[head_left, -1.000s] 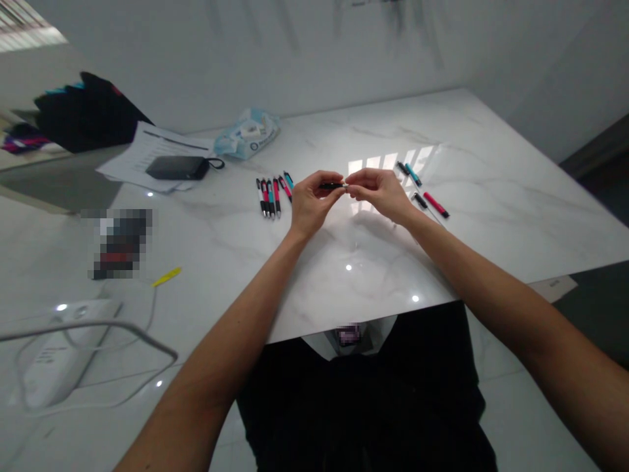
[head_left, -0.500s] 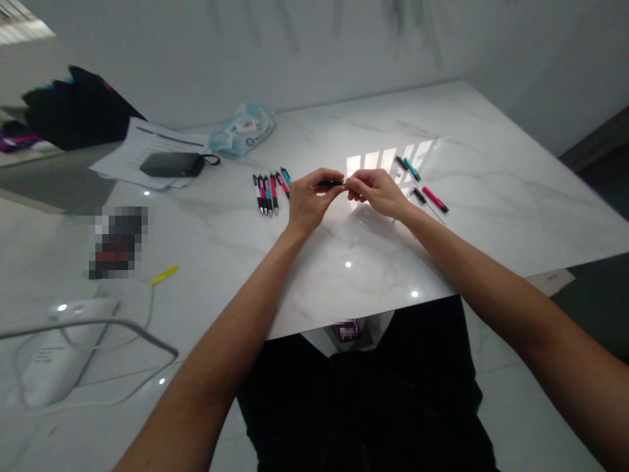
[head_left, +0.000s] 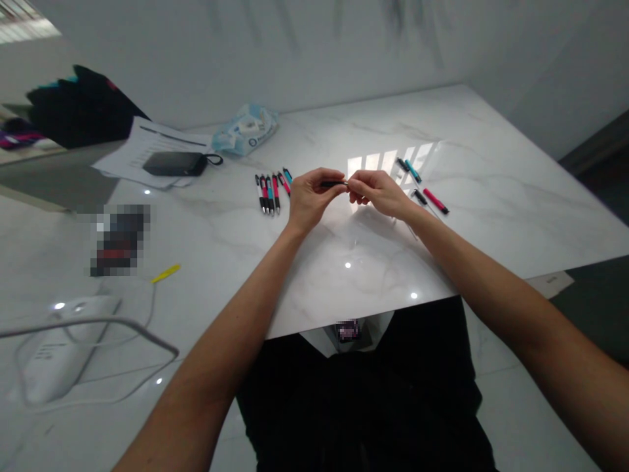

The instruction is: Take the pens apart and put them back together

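Observation:
My left hand point(head_left: 309, 200) and my right hand point(head_left: 378, 193) meet above the white marble table point(head_left: 515, 196), pinching a slim black pen barrel point(head_left: 333, 184) between their fingertips. Its far end is hidden by my right fingers. To the left of my hands lies a tight row of several assembled black, red and teal pens point(head_left: 271, 195). Beyond my right hand lie loose pen parts: a teal barrel point(head_left: 413, 171), a red barrel point(head_left: 435, 200) and a black piece point(head_left: 419, 196).
A black pouch point(head_left: 174, 164) rests on papers point(head_left: 147, 154) at the table's far left, near a plastic packet point(head_left: 246, 129). A power strip point(head_left: 61, 357) with a grey cable lies on the floor to the left. The table's near edge runs in front of my body.
My hands stay together on the black barrel, with only small shifts of the fingers. The whole view has moved slightly with my head.

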